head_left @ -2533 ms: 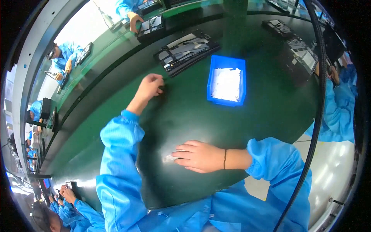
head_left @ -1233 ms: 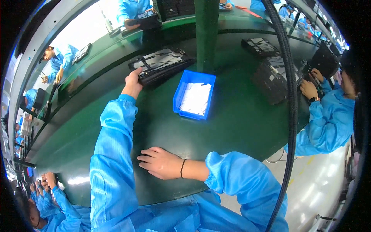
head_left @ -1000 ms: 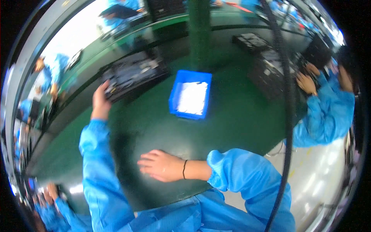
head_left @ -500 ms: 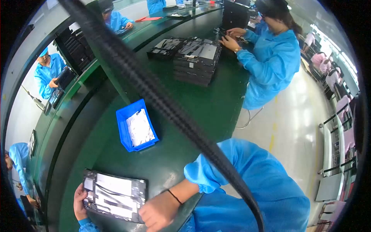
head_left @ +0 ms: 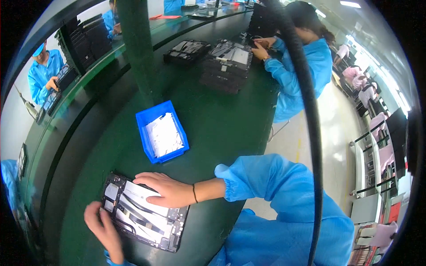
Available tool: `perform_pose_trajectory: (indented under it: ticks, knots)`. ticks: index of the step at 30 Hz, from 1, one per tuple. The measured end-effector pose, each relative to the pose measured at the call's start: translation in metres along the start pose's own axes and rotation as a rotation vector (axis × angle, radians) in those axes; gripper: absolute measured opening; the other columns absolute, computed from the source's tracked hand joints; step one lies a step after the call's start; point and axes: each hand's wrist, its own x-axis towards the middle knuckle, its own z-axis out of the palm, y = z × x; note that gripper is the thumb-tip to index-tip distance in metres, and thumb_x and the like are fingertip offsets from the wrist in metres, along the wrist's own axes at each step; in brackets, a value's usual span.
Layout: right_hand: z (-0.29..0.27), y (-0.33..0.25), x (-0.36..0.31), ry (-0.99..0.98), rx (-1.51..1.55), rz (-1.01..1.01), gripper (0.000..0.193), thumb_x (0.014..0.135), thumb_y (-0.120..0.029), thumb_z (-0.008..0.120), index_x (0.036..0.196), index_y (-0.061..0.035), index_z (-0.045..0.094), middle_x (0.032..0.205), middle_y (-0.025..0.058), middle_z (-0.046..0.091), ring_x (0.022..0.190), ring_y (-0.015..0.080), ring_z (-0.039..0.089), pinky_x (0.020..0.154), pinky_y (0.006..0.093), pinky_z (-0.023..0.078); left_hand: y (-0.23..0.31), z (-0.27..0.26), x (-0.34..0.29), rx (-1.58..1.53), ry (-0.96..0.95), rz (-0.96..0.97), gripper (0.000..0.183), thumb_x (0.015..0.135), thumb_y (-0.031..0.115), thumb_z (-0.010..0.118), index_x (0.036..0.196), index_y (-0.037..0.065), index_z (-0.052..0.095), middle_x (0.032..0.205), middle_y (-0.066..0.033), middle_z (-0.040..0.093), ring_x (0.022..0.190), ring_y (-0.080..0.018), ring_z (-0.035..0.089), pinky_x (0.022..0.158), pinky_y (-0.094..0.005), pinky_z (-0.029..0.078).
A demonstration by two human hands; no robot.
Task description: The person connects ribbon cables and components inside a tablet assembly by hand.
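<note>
R hand (head_left: 166, 189), fingers extended, lies flat on device (head_left: 146, 213), hiding part of its far side; L hand (head_left: 102, 225) blurred at its left edge, fingers loosely bent, can't tell if gripping. Blue bin (head_left: 171, 155) beyond holds small white pcs (head_left: 164, 135), shapes unclear. Device: blk frame, silver panels, dark cables, on bench (head_left: 213, 133), near left.

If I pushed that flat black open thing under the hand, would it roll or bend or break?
The open device probably wouldn't roll or tip, because it lies flat on the green table. It looks fairly stiff, with straight edges. Its insides may be fragile, since thin black strips and small parts are uncovered.
</note>
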Motion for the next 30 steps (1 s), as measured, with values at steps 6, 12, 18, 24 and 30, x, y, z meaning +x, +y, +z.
perform_pose_trajectory:
  ticks: [6,12,18,24,30]
  knots:
    - [0.005,-0.011,-0.013,-0.062,0.02,0.022,0.06,0.084,-0.006,0.061,0.139,-0.003,0.039,0.149,0.019,0.031,0.138,0.036,0.032,0.113,0.0441,0.027,0.066,0.0,-0.049,0.244,-0.147,0.282,0.021,0.087,0.017,0.056,0.102,0.002,0.061,0.132,-0.0166,0.054,0.135,-0.0382,0.036,0.115,-0.0552,0.014]
    - [0.002,0.007,-0.01,0.02,-0.032,-0.18,0.056,0.078,-0.002,0.066,0.131,-0.0046,0.05,0.14,0.0189,0.043,0.133,0.0385,0.039,0.11,0.0433,0.032,0.065,0.002,-0.061,0.061,-0.083,0.47,0.022,0.072,0.013,0.071,0.092,0.02,0.072,0.095,0.0033,0.066,0.106,-0.0219,0.058,0.111,-0.0525,0.021]
    - [-0.033,-0.038,0.014,-0.117,-0.405,-0.326,0.024,0.081,-0.006,0.062,0.103,-0.0096,0.07,0.12,0.0092,0.064,0.122,0.0333,0.052,0.103,0.0421,0.039,0.057,0.005,-0.058,0.014,0.263,1.157,0.015,0.085,0.015,0.059,0.093,0.026,0.065,0.08,-0.0005,0.071,0.082,-0.0173,0.069,0.108,-0.0431,0.014]
    - [-0.027,-0.051,0.01,-0.355,-0.343,-0.426,0.024,0.078,0.003,0.06,0.099,-0.0035,0.07,0.111,0.0111,0.069,0.117,0.0356,0.056,0.1,0.0421,0.042,0.059,0.045,-0.064,0.023,0.716,0.99,0.007,0.074,0.023,0.061,0.068,0.027,0.062,0.072,0.0092,0.065,0.078,-0.0099,0.06,0.105,-0.0336,0.022]
    - [-0.042,-0.049,0.005,-0.438,-0.247,-0.371,0.022,0.072,-0.005,0.07,0.094,-0.0074,0.07,0.102,0.0072,0.068,0.106,0.0317,0.06,0.09,0.0395,0.045,0.07,0.042,-0.051,0.216,0.478,1.116,0.013,0.065,0.021,0.068,0.077,0.027,0.071,0.072,0.0132,0.062,0.077,-0.0072,0.056,0.087,-0.034,0.032]
